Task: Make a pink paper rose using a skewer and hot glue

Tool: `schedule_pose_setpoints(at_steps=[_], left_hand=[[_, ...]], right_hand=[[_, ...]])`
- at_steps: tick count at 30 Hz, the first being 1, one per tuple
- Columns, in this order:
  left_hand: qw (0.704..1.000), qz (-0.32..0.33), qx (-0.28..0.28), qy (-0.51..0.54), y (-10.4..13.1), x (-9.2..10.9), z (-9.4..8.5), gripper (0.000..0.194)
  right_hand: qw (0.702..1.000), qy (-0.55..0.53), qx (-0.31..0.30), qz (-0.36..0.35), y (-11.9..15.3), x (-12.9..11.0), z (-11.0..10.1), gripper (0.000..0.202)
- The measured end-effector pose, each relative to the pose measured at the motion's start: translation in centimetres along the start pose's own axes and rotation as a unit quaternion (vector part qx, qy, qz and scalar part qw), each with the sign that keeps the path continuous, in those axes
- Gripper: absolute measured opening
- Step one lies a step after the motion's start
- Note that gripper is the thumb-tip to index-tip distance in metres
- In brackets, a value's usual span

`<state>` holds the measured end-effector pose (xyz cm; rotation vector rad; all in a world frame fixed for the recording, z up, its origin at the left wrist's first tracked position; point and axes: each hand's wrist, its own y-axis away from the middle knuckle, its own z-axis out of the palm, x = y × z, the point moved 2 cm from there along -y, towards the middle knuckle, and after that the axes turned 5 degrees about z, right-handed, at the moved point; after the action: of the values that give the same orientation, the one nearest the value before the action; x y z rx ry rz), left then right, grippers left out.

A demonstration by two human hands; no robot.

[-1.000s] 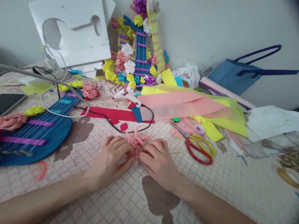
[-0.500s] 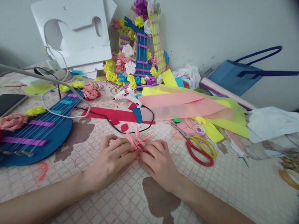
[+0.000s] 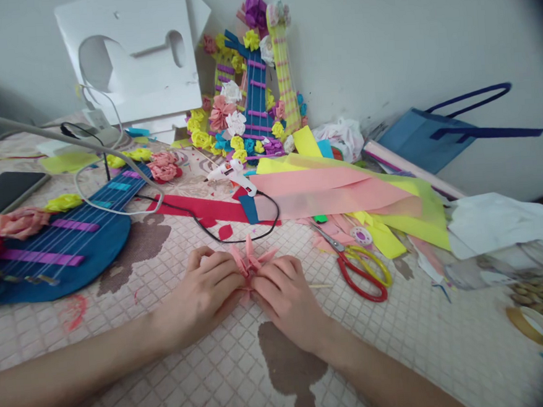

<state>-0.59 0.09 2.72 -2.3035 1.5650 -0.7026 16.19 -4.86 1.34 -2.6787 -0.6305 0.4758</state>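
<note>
A pink paper flower (image 3: 250, 259) with pointed petals sits between my two hands, just above the tiled-pattern tablecloth. My left hand (image 3: 214, 285) pinches its left side, fingers curled inward. From the right, my right hand (image 3: 284, 292) grips the flower with bent fingers, thumb tucked close to the centre. The fingertips of both hands nearly meet and hide the flower's lower part. A thin wooden stick (image 3: 321, 285) shows to the right of my right hand. Red- and yellow-handled scissors (image 3: 357, 272) lie farther right.
Beyond my hands lie a white glue gun (image 3: 235, 174) with a black cord, red strips (image 3: 197, 208) and pink crepe paper (image 3: 336, 193). A blue flower-trimmed guitar craft (image 3: 97, 240) rests at left. Decorated guitars (image 3: 257, 99) lean on the wall. A tape roll (image 3: 533, 326) is at right.
The wooden stick beside my right hand now shows more plainly. The flower's petals have shifted slightly and spread a little; both hands stay almost in place.
</note>
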Motion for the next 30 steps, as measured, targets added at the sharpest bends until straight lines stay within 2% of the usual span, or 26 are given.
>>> schedule_pose_setpoints(at_steps=[16, 24, 30], left_hand=[[1.000, -0.010, -0.002, -0.009, -0.11, 0.08, -0.07, 0.012], [1.000, -0.002, 0.001, -0.007, -0.03, -0.01, 0.08, 0.011], [1.000, -0.004, 0.004, 0.005, -0.19, 0.05, 0.07, 0.010]], right_hand=[[1.000, 0.000, 0.024, 0.011, -0.07, 0.05, -0.31, 0.013], [1.000, 0.013, 0.007, 0.013, 0.20, 0.18, -0.17, 0.009], [0.999, -0.001, 0.022, 0.023, 0.21, 0.09, -0.61, 0.008]])
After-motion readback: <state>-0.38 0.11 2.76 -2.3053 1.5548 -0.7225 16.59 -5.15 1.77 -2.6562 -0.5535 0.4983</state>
